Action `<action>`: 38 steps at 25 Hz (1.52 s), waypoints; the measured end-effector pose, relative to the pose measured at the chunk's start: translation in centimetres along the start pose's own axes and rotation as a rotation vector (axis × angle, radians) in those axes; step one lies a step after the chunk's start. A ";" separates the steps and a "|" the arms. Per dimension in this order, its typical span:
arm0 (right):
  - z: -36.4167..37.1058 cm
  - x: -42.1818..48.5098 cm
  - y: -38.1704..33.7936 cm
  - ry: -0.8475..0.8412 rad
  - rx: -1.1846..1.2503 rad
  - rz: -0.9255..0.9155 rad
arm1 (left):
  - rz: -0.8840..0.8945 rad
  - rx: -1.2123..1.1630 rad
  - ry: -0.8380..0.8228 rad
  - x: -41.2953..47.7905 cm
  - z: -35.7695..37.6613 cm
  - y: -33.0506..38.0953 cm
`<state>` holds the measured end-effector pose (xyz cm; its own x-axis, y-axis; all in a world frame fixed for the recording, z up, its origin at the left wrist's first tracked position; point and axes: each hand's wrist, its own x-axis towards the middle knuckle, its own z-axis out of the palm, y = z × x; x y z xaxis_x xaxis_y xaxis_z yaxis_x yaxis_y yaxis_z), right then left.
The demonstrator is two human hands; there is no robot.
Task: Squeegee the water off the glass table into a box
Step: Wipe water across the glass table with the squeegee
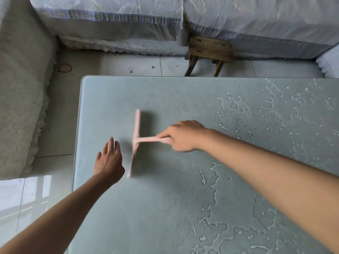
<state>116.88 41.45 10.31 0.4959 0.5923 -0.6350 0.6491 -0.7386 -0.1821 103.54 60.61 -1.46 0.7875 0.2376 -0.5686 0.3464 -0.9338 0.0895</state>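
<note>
The right hand (182, 136) is curled round the handle of a pink squeegee (136, 142), whose long blade, blurred, stands over the left part of the glass worktop (113, 208), just right of the left hand (109, 161), which hovers flat with fingers straight and loosely spread, holding nothing. Water (238, 107) lies in puddles and drops across the right side of the worktop, well apart from the blade. A small wooden stool (209, 52) stands on the tiled floor (117, 66) beyond the far edge, against a covered sofa (256, 21).
</note>
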 end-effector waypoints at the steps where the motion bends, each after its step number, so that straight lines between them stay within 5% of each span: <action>1: 0.4 -1.2 1.9 -0.011 0.055 0.066 | 0.010 0.010 -0.011 0.2 0.0 -0.3; 7: -2.6 -8.1 8.3 -0.135 -0.073 0.358 | 0.045 0.027 -0.019 0.6 -0.3 0.0; 11: -2.8 -5.0 2.0 0.075 -0.170 0.078 | 0.062 -0.053 0.103 1.8 -0.9 1.2; 15: 0.0 -0.9 -4.1 0.096 -0.137 -0.137 | 0.028 -0.135 0.150 2.4 -1.2 1.3; 23: -1.1 -7.6 4.8 -0.073 -0.131 0.235 | -0.041 -0.033 0.077 -1.1 -0.5 -2.9; 28: -2.2 -4.8 -3.4 0.095 -0.255 -0.062 | -0.110 -0.061 0.077 -2.8 0.4 -5.1; 32: -1.2 1.1 -11.3 0.064 -0.261 -0.255 | -0.187 -0.104 0.066 -3.6 1.0 -6.2; 38: -0.3 -0.8 -3.7 -0.006 -0.133 -0.034 | -0.255 -0.141 0.014 -4.2 1.6 -7.1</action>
<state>114.27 43.80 11.67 0.4688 0.6142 -0.6348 0.7364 -0.6686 -0.1031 97.02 65.79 -1.02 0.6726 0.4643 -0.5763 0.6006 -0.7974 0.0584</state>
